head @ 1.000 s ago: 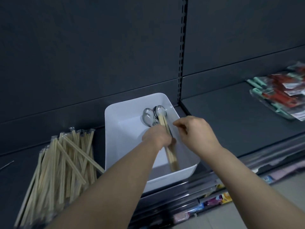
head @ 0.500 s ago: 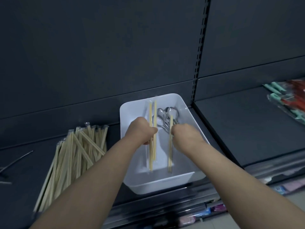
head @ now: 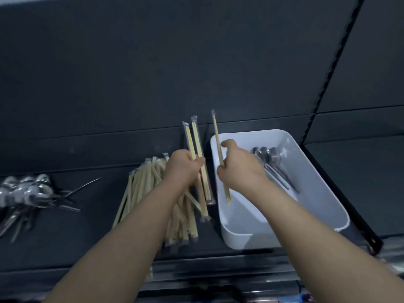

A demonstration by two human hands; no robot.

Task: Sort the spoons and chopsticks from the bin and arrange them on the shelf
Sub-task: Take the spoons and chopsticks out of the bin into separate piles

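Dark grey shelf (head: pixel 76 248) with a matching dark back panel, pretty dim lighting overall. Sitting on it toward the right is a white plastic bin (head: pixel 323 193), and there's a small bunch of metal spoons in the bin (head: pixel 271 162), bowls pointing toward the back wall, lying along its right half.

Left hand (head: pixel 182 166) is closed in a fist around two wrapped chopstick pairs (head: pixel 195 138), held roughly upright with a slight lean, tops sticking up well above the knuckles and the bottoms hanging down just left of the bin's edge. Right hand (head: pixel 239 166) is curled shut around a single chopstick pack (head: pixel 217 136), also near upright, its lower end dangling over the inside of the bin near the left wall. Both hands are close together, not touching.

Just beside the bin on the left, partly behind the left forearm, is a pile of wrapped chopsticks (head: pixel 144 189) lying on the shelf, fanned out a bit and messy. Farther left, well apart from that, there's a heap of spoons on the shelf (head: pixel 24 191), handles splayed toward the front. It's blurry over there, so I can't count them.
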